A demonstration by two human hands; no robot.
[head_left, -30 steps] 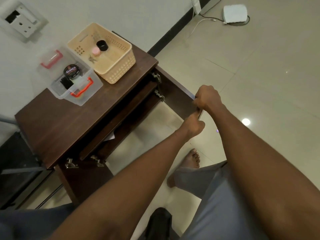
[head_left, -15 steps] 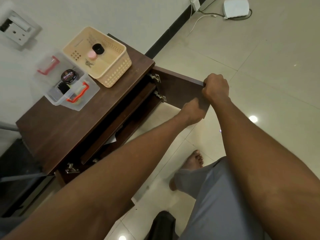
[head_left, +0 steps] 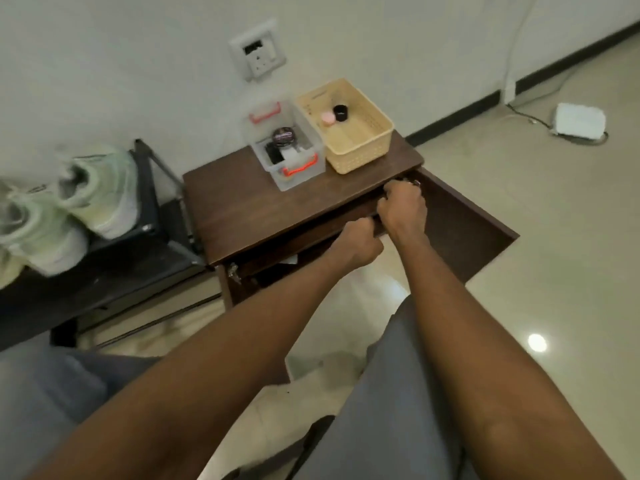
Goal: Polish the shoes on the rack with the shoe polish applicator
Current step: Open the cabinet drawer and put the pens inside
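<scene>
Pale green sneakers (head_left: 98, 192) sit blurred on a black rack (head_left: 114, 268) at the left. On the brown cabinet (head_left: 263, 206), a clear box with red handles (head_left: 298, 168) holds a round polish tin (head_left: 285, 136) and a black applicator (head_left: 273, 152). My right hand (head_left: 403, 207) and my left hand (head_left: 356, 245) are both curled round the front edge of the inner shelf board (head_left: 311, 233) just under the cabinet top. What lies inside the cabinet is hidden.
The cabinet door (head_left: 471, 220) stands wide open to the right over the tiled floor. A beige basket (head_left: 360, 147) with a pink and a black small item sits beside the clear box. A white device (head_left: 580, 121) with cables lies on the floor far right. A wall socket (head_left: 258, 53) is behind.
Both hands have left the door's edge and moved in to the shelf board under the cabinet top. The door has swung wider open. The view has turned left, showing the shoe rack.
</scene>
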